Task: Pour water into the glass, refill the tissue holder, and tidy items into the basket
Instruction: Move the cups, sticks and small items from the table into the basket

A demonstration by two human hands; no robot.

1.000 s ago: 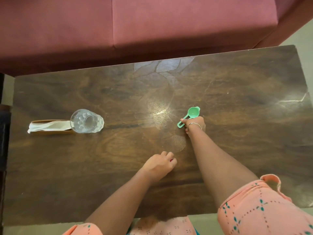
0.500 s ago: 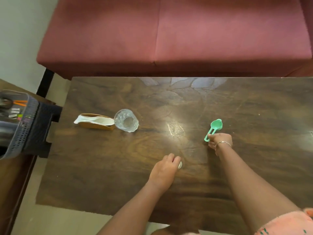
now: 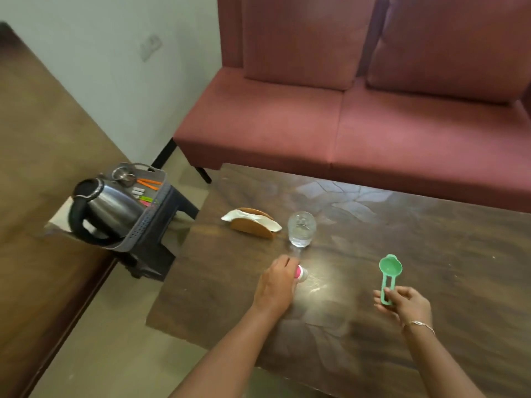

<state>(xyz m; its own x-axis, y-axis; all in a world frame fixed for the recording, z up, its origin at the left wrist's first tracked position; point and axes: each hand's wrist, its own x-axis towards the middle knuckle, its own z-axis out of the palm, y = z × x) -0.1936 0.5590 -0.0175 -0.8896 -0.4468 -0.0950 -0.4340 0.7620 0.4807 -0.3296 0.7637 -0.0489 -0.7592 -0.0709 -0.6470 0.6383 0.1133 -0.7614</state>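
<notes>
— While the right hand point(image 3: 403, 304) is raised over the worktop point(image 3: 431, 254), what is gripped in it?
— A green scoop point(image 3: 388, 278) is clamped by its handle between the fingers, bowl end up.
— And the left hand point(image 3: 274, 285)?
— It is closed on a small pink-and-white item point(image 3: 300, 273), low over the worktop's middle.
— Where is the glass point(image 3: 301, 228) found?
— Toward the worktop's left end, water visible inside, the tissue holder point(image 3: 252, 222) just beside it.
— The basket point(image 3: 143, 214)?
— Set on a dark stool point(image 3: 161, 251) past the left edge, a kettle point(image 3: 106, 208) lying inside.

table point(image 3: 431, 254): glossy wood | kettle point(image 3: 112, 208): shiny metal | sofa point(image 3: 344, 124): cloth
</notes>
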